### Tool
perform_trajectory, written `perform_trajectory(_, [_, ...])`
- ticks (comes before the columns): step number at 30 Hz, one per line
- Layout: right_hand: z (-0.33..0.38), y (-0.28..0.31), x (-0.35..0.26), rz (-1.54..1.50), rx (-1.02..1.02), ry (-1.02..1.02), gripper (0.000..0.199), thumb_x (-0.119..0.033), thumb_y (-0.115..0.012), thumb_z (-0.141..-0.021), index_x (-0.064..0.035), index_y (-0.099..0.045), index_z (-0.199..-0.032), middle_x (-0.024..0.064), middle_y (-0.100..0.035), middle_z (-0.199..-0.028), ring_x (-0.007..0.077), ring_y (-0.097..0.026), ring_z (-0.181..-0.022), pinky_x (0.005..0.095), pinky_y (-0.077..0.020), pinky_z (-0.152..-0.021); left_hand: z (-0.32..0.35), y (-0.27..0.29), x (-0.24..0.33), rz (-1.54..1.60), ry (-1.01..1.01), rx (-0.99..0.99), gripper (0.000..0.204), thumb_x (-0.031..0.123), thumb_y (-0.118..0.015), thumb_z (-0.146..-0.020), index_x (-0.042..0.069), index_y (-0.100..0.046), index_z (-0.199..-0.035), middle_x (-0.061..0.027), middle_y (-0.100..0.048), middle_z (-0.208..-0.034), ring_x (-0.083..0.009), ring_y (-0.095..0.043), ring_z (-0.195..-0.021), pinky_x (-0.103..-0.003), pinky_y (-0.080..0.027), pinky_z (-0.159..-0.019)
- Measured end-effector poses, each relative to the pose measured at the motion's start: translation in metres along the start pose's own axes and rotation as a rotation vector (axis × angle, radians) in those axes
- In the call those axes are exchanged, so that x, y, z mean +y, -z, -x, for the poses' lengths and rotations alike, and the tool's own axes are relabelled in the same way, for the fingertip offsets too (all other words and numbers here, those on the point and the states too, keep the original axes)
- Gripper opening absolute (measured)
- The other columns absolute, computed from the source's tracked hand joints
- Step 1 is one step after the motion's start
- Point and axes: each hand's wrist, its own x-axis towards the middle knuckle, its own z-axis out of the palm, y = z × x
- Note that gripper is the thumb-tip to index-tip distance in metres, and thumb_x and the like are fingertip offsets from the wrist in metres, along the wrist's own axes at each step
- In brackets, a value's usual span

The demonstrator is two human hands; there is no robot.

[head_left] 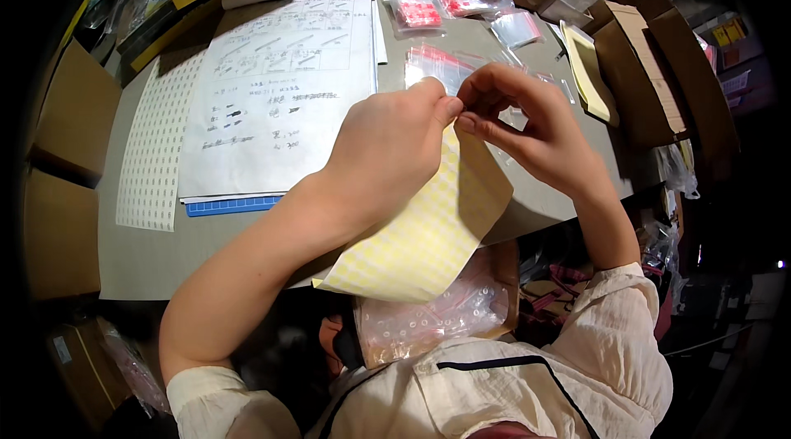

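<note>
A yellow-and-white patterned sticker sheet hangs in front of me, curved and tilted, its lower end over the table's front edge. My left hand is closed on its upper corner, thumb and fingers pressed together. Right beside those fingertips, my right hand pinches at the same corner with thumb and forefinger. Whether a single sticker is between the fingertips is too small to make out. Just beyond both hands lie clear zip bags with red edges.
Handwritten papers lie at left on a blue cutting mat, beside a sheet of small labels. Red-marked bag packs sit at the back. Cardboard boxes line the right. Below the table edge is a box of clear bags.
</note>
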Motion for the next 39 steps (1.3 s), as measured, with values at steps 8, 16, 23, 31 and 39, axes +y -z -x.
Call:
perform_trajectory(8, [0.008, -0.005, 0.008, 0.036, 0.101, 0.019, 0.017, -0.005, -0.077, -0.094, 0.0015, -0.069, -0.107, 0.0061, -0.07, -0.098, 0.0147, -0.067, -0.089, 0.0291, -0.0543, -0.08, 0.003, -0.005, -0.003, 0.032, 0.002, -0.006, 0.03, 0.025, -0.056, -0.109, -0.001, -0.064, -0.098, -0.0234, -0.062, -0.076, -0.042, -0.061, -0.069, -0.046, -0.046, -0.063])
perform_trajectory(16, [0.005, 0.013, 0.025, 0.231, 0.242, 0.274, 0.022, 0.001, -0.076, -0.084, -0.0021, -0.074, -0.105, 0.0066, -0.071, -0.093, 0.0201, -0.068, -0.086, 0.0329, -0.0543, -0.074, 0.0, -0.009, -0.013, 0.021, 0.076, -0.045, 0.032, 0.026, -0.055, -0.109, -0.002, -0.063, -0.096, -0.0236, -0.061, -0.075, -0.0398, -0.058, -0.067, -0.045, -0.046, -0.065])
perform_trajectory(23, [-0.037, 0.037, 0.084, 0.465, 0.006, -0.111, 0.019, -0.013, -0.071, -0.093, 0.0041, -0.068, -0.102, 0.0106, -0.068, -0.082, 0.0183, -0.063, -0.075, 0.0356, -0.0508, -0.071, 0.002, -0.009, -0.011, 0.018, 0.055, -0.064, 0.031, 0.026, -0.057, -0.107, -0.002, -0.064, -0.096, -0.0222, -0.061, -0.073, -0.0387, -0.059, -0.064, -0.045, -0.046, -0.064])
perform_trajectory(31, [-0.044, 0.051, 0.065, 0.936, 0.072, -0.294, 0.031, -0.028, -0.082, -0.089, 0.0005, -0.068, -0.092, 0.0175, -0.068, -0.08, 0.0344, -0.067, -0.074, 0.0415, -0.0527, -0.072, 0.005, -0.011, -0.008, 0.036, 0.043, -0.053, 0.029, 0.024, -0.058, -0.106, -0.002, -0.063, -0.094, -0.0227, -0.061, -0.072, -0.0405, -0.06, -0.065, -0.046, -0.046, -0.062])
perform_trajectory(39, [-0.041, 0.035, 0.073, 0.115, -0.069, -0.181, 0.017, -0.001, -0.07, -0.093, 0.0017, -0.063, -0.108, 0.0012, -0.064, -0.096, 0.008, -0.06, -0.087, 0.0261, -0.0516, -0.081, 0.004, -0.01, -0.006, 0.032, 0.035, -0.044, 0.028, 0.024, -0.058, -0.105, -0.002, -0.063, -0.094, -0.0235, -0.061, -0.071, -0.0428, -0.061, -0.065, -0.047, -0.046, -0.062])
